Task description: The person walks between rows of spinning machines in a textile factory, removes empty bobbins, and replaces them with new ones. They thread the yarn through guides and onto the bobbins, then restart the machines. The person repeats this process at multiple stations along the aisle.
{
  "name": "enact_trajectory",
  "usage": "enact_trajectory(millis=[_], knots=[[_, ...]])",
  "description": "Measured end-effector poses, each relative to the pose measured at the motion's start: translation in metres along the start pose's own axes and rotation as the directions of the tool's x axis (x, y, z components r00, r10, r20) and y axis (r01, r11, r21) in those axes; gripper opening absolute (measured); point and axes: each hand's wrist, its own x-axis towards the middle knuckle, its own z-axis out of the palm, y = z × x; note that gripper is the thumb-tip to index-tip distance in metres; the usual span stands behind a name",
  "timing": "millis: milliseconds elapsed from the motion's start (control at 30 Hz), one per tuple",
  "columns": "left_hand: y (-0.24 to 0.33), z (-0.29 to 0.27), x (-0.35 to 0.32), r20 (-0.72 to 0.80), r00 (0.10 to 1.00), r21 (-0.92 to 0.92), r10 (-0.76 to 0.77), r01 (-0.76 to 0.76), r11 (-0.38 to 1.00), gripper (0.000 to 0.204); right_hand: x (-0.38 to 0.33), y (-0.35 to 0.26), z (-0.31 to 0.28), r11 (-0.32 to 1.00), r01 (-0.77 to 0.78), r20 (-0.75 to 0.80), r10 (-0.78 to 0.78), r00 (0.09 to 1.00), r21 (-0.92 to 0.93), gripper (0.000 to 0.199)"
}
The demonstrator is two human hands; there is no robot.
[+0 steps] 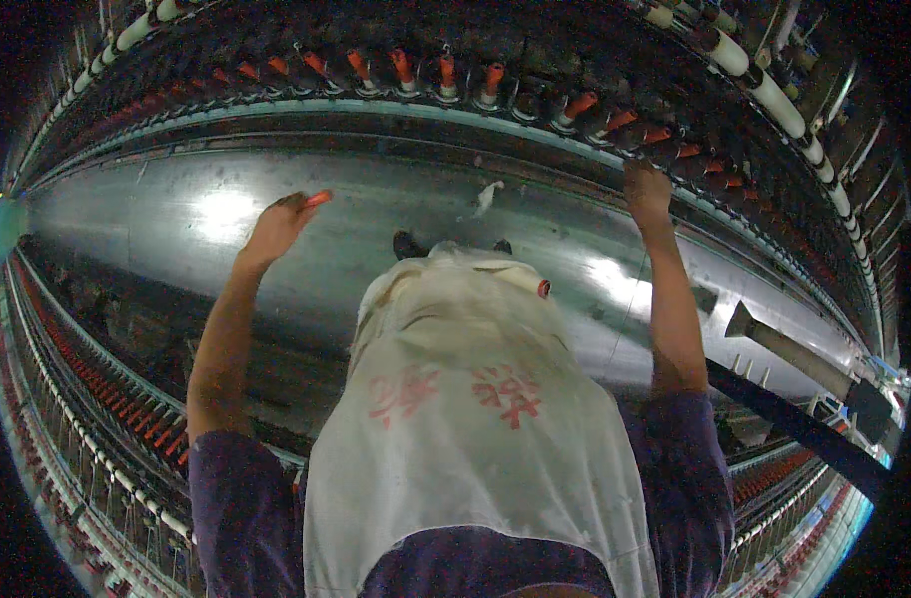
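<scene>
My left hand (282,225) is closed around a slim orange bobbin tube (318,199), held out over the aisle floor. On the right, my right hand (648,193) reaches to the rail of the spinning frame (405,108), close to its row of spindles. Its fingers look bent together in shadow, and what they hold, if anything, cannot be made out. Orange bobbins (447,72) stand along that rail, with a gap at one spindle (524,105). A cream yarn bobbin (520,278) with a red end lies at the top of my white apron (465,349).
Shiny floor (136,204) runs between two machine rows. A white scrap of fluff (488,196) lies ahead of my shoes (407,245). Behind me on the left is another row of orange bobbins (141,404). A long-handled tool (789,349) and a dark bar (784,424) are at right.
</scene>
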Motion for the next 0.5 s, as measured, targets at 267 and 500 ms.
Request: enact_trajectory(millis=[267,500], knots=[[-0.158,0.012,-0.09,-0.112,0.76,-0.557,-0.64,0.486,0.674,0.047,0.054,-0.084,0.142,0.994,-0.104,0.13,0.108,0.986,-0.034,0.034],[-0.145,-0.026,-0.097,-0.12,0.691,-0.664,-0.713,0.478,0.575,0.042,0.102,-0.121,0.138,0.984,-0.014,0.039,0.007,0.999,0.178,0.019]])
